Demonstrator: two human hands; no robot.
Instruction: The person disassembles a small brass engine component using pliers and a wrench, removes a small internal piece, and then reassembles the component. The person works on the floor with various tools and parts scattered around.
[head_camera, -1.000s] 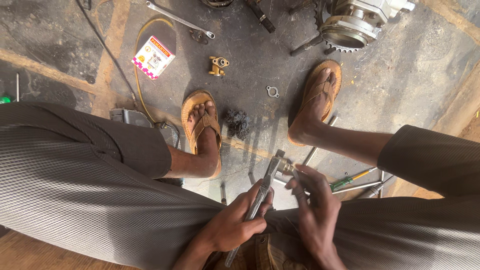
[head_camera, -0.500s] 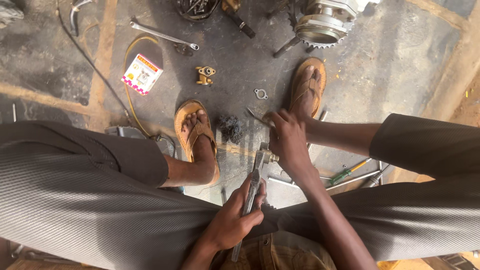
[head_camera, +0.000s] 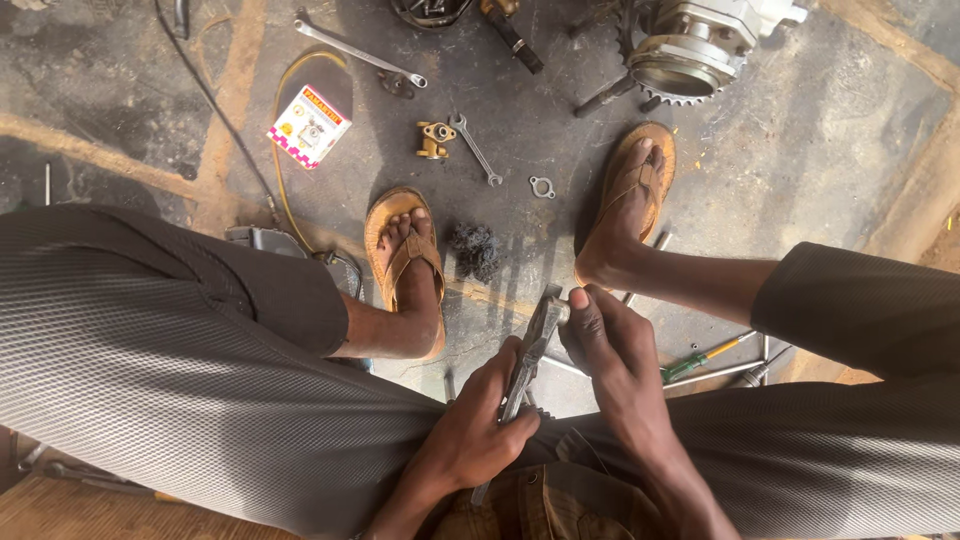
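While the person sits low over a stained concrete floor (head_camera: 780, 200) with both sandalled feet planted, the work is all in the lap area: the left hand (head_camera: 475, 430) is wrapped fully closed round the handles of a pair of grey metal pliers (head_camera: 530, 350), fingers curled tight, tool angled up and away from the body. The right hand (head_camera: 615, 350) sits at the pliers' head, fingers bunched and thumb pressed to the tip, pinching or steadying something there; whatever small part it may be is hidden by the fingers, can't tell. So the pliers are between the knees, just above the floor, held in both hands, touching nothing else. Progress, as a judgement: the grip is set and the tool is applied, mid-step rather than finished, since nothing looks released or set down. Loose parts still lie about untouched: a brass fitting (head_camera: 433, 139), a small spanner (head_camera: 476, 150) beside it, a metal gasket plate (head_camera: 542, 187), a long wrench (head_camera: 360, 52), a small printed box (head_camera: 309, 125), a dark wad of scrubbing wool (head_camera: 474, 248) between the feet, a green-handled screwdriver (head_camera: 700, 360) near the right leg, and a toothed engine assembly (head_camera: 690, 50) at the top. Plenty looks left to fit.
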